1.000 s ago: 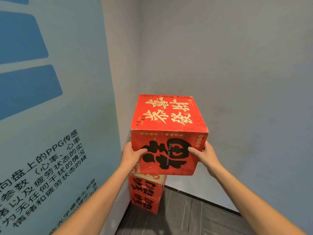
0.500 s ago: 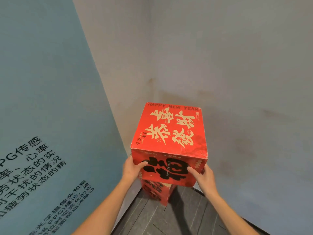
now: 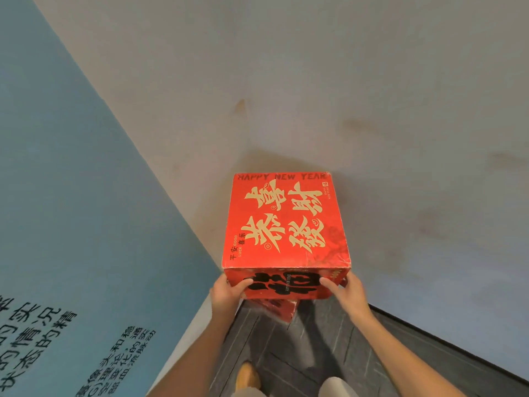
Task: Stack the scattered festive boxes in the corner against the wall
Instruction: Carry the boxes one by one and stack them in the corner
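Red cardboard festive box (image 3: 286,224) is gripped at both sides by left hand (image 3: 227,292) and right hand (image 3: 350,293); edges should be squared over lower red box (image 3: 279,309) before release.

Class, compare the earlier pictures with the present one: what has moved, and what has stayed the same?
The red box has come down over the lower box in the corner, now hiding most of it. The left hand and right hand still grip its near face as before.
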